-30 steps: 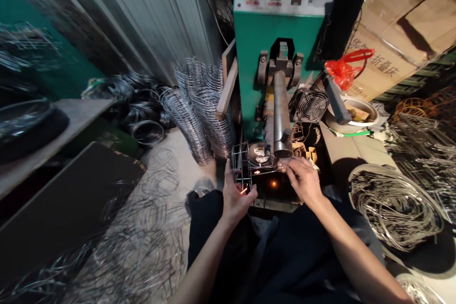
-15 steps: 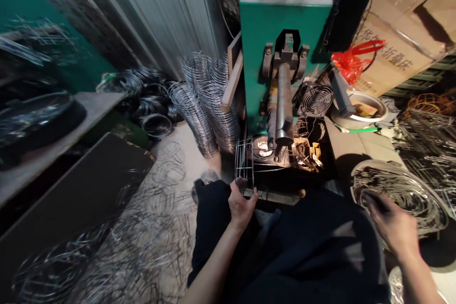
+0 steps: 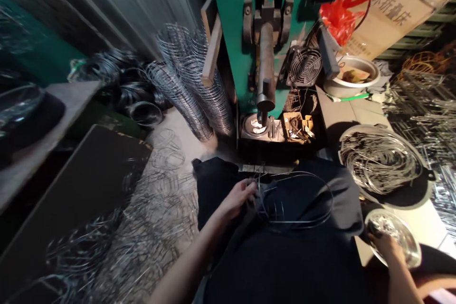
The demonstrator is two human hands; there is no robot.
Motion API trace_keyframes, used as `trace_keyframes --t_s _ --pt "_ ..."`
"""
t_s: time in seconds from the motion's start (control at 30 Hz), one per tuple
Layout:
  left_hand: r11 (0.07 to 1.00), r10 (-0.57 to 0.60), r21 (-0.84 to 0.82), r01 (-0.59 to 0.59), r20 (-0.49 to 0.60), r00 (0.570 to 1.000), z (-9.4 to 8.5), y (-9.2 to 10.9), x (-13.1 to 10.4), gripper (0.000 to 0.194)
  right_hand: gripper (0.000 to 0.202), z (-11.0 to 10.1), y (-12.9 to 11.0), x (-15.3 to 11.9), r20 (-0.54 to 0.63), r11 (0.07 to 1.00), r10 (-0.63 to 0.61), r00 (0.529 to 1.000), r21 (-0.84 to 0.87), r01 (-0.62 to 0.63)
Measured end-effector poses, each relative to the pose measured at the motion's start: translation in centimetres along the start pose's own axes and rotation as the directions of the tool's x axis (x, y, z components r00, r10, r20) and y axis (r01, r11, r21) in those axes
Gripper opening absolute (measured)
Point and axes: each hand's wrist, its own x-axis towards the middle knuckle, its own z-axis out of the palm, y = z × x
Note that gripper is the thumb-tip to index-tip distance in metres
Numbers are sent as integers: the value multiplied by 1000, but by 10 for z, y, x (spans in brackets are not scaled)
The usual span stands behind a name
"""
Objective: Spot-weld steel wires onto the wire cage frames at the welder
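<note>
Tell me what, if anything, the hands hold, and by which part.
The left hand holds a wire frame by its left end. Whether the right hand, at the bowl, holds anything cannot be told.

We see our L hand (image 3: 242, 197) blurred, fingers hard to tell apart, and the wire frame (image 3: 285, 222) it holds smeared too. Our R hand (image 3: 388, 247) is a dark blur at the bowl (image 3: 414, 251); we can't tell if it grips anything. Bowl's small pcs: too tiny to ID. Top edge cuts off the green machine (image 3: 228, 23) & carton (image 3: 384, 28); btm edge crops both forearms.
</note>
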Motion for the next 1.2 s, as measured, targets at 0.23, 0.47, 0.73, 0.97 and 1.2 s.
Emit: trace_keyframes --t_s 0.23,0.47,0.73,0.97,1.2 --pt "931 147 294 -215 235 961 36 -80 -2 85 38 4 8 -9 23 990 91 996 108 -93" --pt "952 161 269 -146 -34 986 37 -81 17 53 36 -16 5 -15 -135 982 186 973 66 -179" --pt "969 205 -89 -231 -234 950 18 -39 19 70 36 -79 -136 14 -267 968 -56 962 223 118" --pt "931 253 -184 -316 -303 919 19 -20 16 64 32 -83 -324 -10 -132 630 -592 795 540 558" --pt "916 265 -223 -334 -287 920 14 -2 20 66 26 -75 -392 -38 -48 406 -871 489 490 772"
